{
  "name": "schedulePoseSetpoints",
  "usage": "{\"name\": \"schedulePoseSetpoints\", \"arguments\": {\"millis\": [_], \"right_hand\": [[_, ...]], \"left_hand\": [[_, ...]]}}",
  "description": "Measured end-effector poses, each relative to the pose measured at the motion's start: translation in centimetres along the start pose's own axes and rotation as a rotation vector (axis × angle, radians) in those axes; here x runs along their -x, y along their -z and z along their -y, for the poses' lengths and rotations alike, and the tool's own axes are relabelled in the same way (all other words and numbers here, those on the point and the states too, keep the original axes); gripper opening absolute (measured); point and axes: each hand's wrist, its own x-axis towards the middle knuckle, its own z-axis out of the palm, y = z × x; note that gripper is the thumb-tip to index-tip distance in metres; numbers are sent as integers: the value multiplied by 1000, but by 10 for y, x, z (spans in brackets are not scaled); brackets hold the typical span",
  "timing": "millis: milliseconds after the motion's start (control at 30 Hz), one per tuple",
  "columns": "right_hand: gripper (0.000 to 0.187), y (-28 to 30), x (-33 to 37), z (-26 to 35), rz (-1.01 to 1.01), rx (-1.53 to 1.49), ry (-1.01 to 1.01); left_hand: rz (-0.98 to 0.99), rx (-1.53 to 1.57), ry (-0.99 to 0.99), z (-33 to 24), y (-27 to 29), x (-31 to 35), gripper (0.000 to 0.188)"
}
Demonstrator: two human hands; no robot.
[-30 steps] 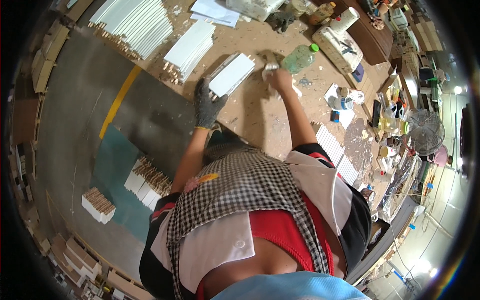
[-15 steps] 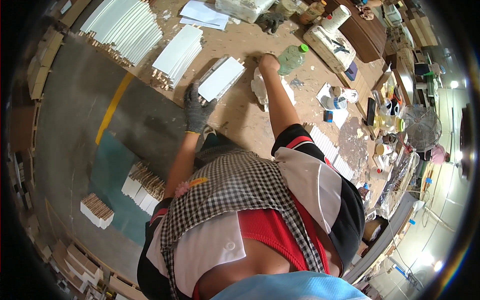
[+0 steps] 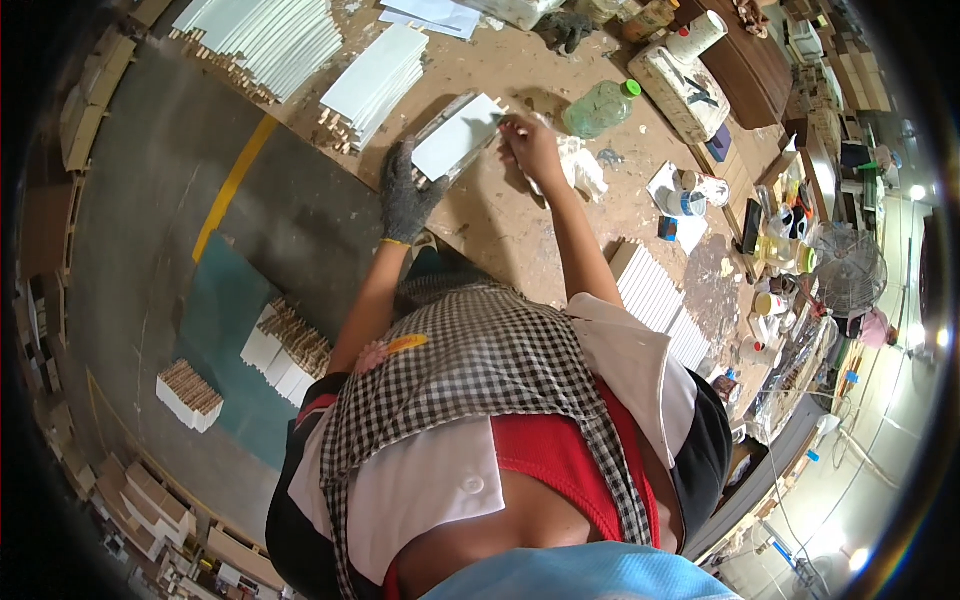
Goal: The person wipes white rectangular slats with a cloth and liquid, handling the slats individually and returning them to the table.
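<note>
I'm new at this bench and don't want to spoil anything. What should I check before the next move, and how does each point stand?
1. Left hand at the small white board stack: ok, its gloved fingers are against the near-left end.
2. Both hands gloved: not ok, the right hand is bare.
3. Right hand touching the stack: cannot tell; its fingers are close to the far end.
4. White cloth clear of the stack: ok, it lies on the right hand's other side.
5. Green bottle capped: ok, the green cap is on.
</note>
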Motion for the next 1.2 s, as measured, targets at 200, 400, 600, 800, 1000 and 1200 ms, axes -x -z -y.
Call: {"name": "schedulePoseSetpoints", "arguments": {"millis": [200,400,600,800,1000,1200], "right_hand": [[21,-20,25,-15,-11,17,-45],[19,-21,25,-14,-60,68,-79],[20,-16,20,-18,-124,67,-87],[20,-16,20,-11,-47,86,-102],[22,-16,19,-11,-44,93,-108],[22,-28,15,-16,-113,88,14]], "left_hand": [[30,29,0,-2,-1,-6,87],[37,85,0,3,-1,-4,87],[17,-40,-59,-2,1,-4,88],[19,-93,-48,-2,2,-5,91],[22,67,-26,11,-7,-2,96],[4,-21,-61,7,-3,-3,95]]}}
